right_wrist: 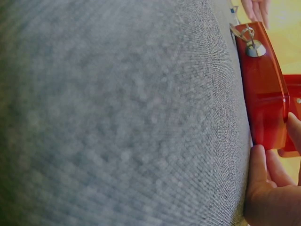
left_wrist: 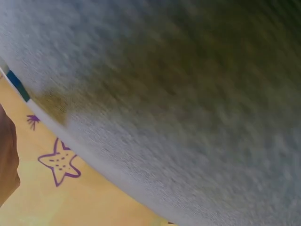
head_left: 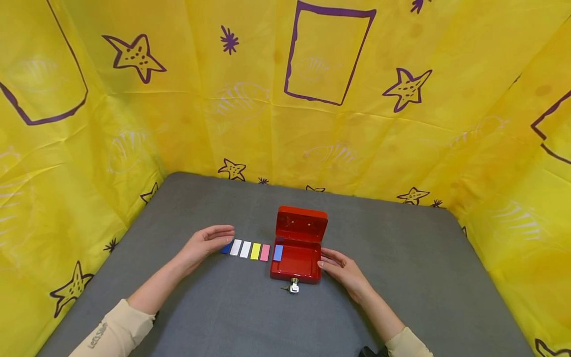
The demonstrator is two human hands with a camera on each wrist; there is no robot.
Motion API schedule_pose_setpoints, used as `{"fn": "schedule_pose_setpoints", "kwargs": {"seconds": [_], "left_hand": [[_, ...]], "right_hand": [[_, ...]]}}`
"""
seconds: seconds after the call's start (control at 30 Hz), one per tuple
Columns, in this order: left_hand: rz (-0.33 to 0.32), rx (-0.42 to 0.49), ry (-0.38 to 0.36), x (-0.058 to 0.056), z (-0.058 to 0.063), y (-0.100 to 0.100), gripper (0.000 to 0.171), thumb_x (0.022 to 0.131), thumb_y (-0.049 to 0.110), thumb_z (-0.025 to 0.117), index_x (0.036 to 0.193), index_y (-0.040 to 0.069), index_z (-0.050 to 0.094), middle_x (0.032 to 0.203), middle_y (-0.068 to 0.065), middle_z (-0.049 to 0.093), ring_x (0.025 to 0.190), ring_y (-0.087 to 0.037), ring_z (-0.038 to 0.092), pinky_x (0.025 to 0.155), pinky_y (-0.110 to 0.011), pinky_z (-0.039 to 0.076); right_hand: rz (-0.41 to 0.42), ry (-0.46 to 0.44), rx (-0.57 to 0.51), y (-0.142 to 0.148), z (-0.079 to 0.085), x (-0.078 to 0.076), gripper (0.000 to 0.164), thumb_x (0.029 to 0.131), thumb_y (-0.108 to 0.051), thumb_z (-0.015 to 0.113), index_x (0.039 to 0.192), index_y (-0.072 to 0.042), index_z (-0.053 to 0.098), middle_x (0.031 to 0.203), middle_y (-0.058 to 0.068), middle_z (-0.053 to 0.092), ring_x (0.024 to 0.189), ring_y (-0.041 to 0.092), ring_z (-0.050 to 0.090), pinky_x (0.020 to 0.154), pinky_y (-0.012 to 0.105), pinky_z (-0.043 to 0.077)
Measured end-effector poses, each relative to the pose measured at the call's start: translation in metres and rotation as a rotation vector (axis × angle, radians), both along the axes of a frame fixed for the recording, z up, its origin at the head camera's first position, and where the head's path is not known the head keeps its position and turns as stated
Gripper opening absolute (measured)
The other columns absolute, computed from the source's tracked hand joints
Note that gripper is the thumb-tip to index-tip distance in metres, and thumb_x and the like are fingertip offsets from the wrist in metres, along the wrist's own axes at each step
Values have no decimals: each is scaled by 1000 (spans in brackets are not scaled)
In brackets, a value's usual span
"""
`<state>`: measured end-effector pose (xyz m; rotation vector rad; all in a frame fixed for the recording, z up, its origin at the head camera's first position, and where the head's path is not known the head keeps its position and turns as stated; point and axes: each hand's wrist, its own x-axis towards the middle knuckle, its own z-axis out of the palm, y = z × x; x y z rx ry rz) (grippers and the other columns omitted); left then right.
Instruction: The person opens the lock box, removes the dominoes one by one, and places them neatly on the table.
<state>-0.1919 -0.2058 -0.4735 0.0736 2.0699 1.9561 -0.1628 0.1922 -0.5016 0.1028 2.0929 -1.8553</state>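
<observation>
A small red cash box [head_left: 295, 275] stands on the grey table with its lid [head_left: 301, 224] raised. Inside, along its left wall, lies a light blue rectangular piece [head_left: 278, 253]. My right hand [head_left: 345, 272] touches the box's right side, thumb at the rim and fingers against the wall. Left of the box runs a row of similar pieces: pink [head_left: 265, 253], yellow [head_left: 255, 251], two white [head_left: 245, 250] and dark blue [head_left: 226, 248]. At the row's left end, my left hand [head_left: 207, 245] has its fingers extended over the dark blue piece; whether they touch it is hidden.
A key [head_left: 285, 288] sits in the silver lock [head_left: 294, 286] on the box's front, with another key hanging from it. Yellow cloth [head_left: 267, 129] with starfish drawings walls the grey table [head_left: 250, 317] at the back and both sides.
</observation>
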Motion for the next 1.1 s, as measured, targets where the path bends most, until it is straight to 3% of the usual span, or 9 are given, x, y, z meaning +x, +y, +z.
{"fn": "schedule_pose_setpoints", "kwargs": {"seconds": [0.13,0.4,0.67,0.77,1.1], "left_hand": [[-13,95,-56,3,3,7,57,94,15,65,141,-7,42,141,-26,48,116,-11,58,96,-23,47],[-26,202,-123,7,5,22,56,95,13,64,142,-6,42,142,-25,46,112,-10,61,99,-29,47],[-61,218,-149,13,9,39,55,95,14,64,141,-5,43,142,-24,48,114,-13,60,97,-27,47],[-90,223,-140,13,10,45,55,96,14,63,142,-6,42,142,-24,47,118,-18,59,101,-31,45],[-96,187,-142,14,13,67,55,93,16,67,140,-5,46,140,-24,49,126,-33,52,104,-37,42]], "right_hand": [[6,2,-9,-1,2,1,61,88,-27,73,140,-7,50,136,15,56,121,27,57,97,38,48],[9,2,-18,0,1,2,59,88,-25,72,140,-6,50,136,15,56,121,26,57,98,38,48],[13,-3,-12,0,0,1,60,88,-26,72,140,-7,50,136,14,57,122,25,57,97,35,48],[13,-2,-10,1,1,1,59,88,-26,72,140,-7,50,136,14,57,122,25,57,97,35,48],[13,-2,-10,0,1,0,59,89,-27,72,140,-7,50,136,14,57,121,25,57,98,37,48]]}}
